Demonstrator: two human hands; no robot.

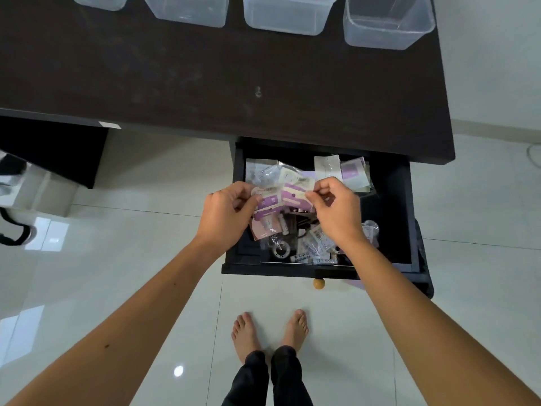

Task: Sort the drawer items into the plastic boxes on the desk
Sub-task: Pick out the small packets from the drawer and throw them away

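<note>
Fingers of the right hand pinch one edge of a purple-and-cream packet, while the left hand closes thumb and forefinger on a bunch of similar sachets just beside it; both grips sit above the open drawer.

Largest first: the dark tabletop fills the upper view, and four clear plastic boxes stand in a row along its far edge, seemingly with nothing in them, though their tops are cut off. Below it the drawer is pulled out, its round knob facing the person. Inside lie more packets at the back and small loose items at the front, too jumbled to name.

The step in hand looks like gathering or separating packets of one kind, so sorting has barely begun. The next move calls for lifting the held packets clear of the drawer, reaching well forward across the tabletop, and choosing one box for this kind.
</note>
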